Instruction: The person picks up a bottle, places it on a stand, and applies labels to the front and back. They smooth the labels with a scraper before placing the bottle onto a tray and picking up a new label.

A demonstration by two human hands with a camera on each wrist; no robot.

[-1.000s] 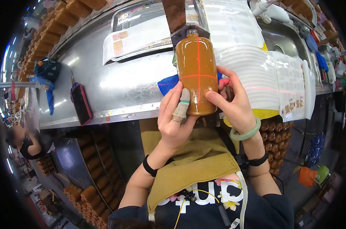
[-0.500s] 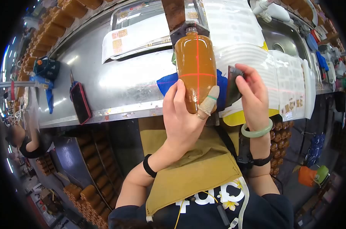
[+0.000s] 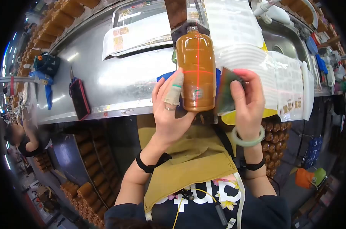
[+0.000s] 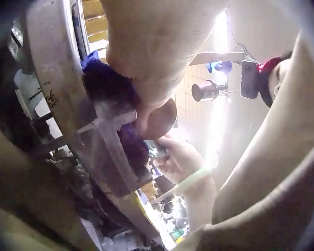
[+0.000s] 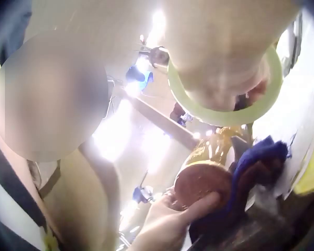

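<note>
A glossy amber-brown bottle (image 3: 203, 57) lies on its side in the head view, its neck against a dark metal stop (image 3: 180, 27). Red light lines cross on it, and a small greenish mark (image 3: 198, 92) shows on its lower part. My left hand (image 3: 168, 118) holds the bottle from the left near the base, a cloth finger cover (image 3: 174, 92) on one finger. In the right wrist view its thumb lies against the round base (image 5: 201, 183). My right hand (image 3: 250, 105) pinches a dark flat piece (image 3: 226, 89) just right of the bottle. Blue cloth (image 3: 163, 77) lies beneath the bottle.
On the metal bench (image 3: 123, 82) lie a phone (image 3: 79, 98) and a white sheet (image 3: 138, 44) over a tray. White printed sheets (image 3: 245, 57) cover the right side, near a sink (image 3: 282, 42). Brown bottles (image 3: 276, 141) are stacked below. Another person (image 3: 26, 137) is at far left.
My right hand has left the bottle's side and moved right with the dark piece. My left hand swung across the base, then returned to the left side. The greenish mark has come into view.
</note>
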